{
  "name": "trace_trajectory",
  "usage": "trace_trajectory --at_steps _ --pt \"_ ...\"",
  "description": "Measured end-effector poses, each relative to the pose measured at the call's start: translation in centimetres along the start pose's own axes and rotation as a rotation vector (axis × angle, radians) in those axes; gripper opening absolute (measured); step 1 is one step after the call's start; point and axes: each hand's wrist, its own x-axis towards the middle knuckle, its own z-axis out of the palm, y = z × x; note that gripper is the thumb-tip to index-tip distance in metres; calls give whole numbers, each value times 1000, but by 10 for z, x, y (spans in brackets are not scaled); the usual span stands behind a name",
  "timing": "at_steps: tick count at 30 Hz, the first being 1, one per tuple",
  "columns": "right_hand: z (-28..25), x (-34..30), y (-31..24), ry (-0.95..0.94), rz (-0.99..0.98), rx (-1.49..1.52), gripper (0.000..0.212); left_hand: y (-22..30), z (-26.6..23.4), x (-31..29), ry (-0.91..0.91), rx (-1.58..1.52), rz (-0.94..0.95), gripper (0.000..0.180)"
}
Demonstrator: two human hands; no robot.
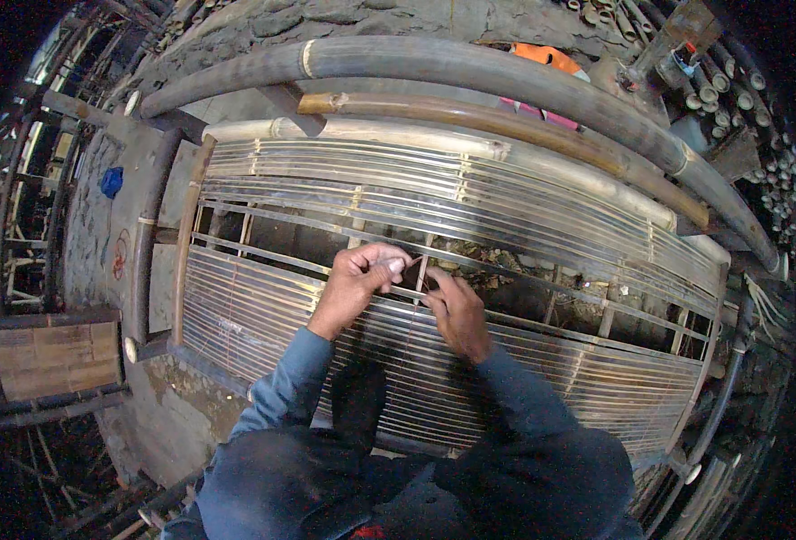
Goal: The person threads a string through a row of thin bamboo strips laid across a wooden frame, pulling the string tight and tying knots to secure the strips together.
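Observation:
Over the middle of a slatted bamboo panel (524,369) I have both hands close together. My left hand (362,281) is closed in a pinch, and a thin reddish-brown cord (413,262) runs from its fingertips toward an upright bamboo cross strip (422,272). Just right of that strip, my right hand (457,315) is closed too, its thumb and forefinger pinching at the cord beside the strip. The exact grip of the right fingertips is partly hidden. Long thin slats lie in rows above and below the hands, with a wide gap between the rows.
A thick grey bamboo pole (470,67) and a thinner brown pole (506,135) run along the far side. A small bamboo-topped seat or table (54,360) stands at the left. Cut bamboo poles (731,90) are piled at the far right. A blue item (112,183) lies on the ground.

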Motion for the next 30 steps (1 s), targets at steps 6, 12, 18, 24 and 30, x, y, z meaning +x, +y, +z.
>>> trace_trajectory --at_steps 6,12,18,24,30 --pt "-27 -95 -4 -73 224 632 35 -44 -26 -4 299 -73 -112 14" --pt "-47 -154 0 -345 510 1010 31 -76 -35 -41 412 -29 -122 12" --pt "-28 -158 -10 -772 453 1169 26 -59 52 -73 -91 -214 -720 36" --pt "-52 -157 1 -1098 371 921 33 -110 42 -72 -284 115 -342 31" --pt "-192 -114 41 -704 83 79 33 -75 16 -105 -934 613 -110 27"
